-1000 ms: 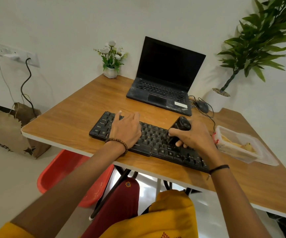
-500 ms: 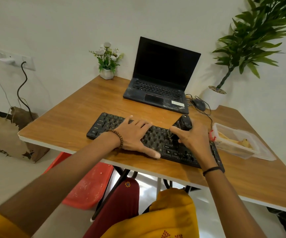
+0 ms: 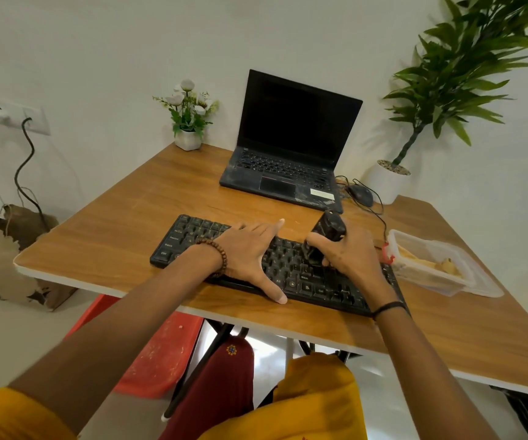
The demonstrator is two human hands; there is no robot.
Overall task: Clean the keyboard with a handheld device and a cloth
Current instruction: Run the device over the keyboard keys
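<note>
Two hands on the keyboard [image 3: 193,236], one steadying, one running the cleaner.

Left hand [image 3: 250,249] lies spread flat on the keys; right hand [image 3: 348,258] is wrapped around the black handheld device [image 3: 327,231], nozzle down mid-board. Likely next: sweep along the remaining rows, then wipe; no cloth is visible. Wooden table [image 3: 129,211] by a white wall, laptop [image 3: 291,147] behind.

The left hand [image 3: 250,249], a second ago lying over the left end of the keyboard [image 3: 275,268] with fingers together, now sits further toward the middle, fingers spread wide and thumb reaching past the front edge.
</note>
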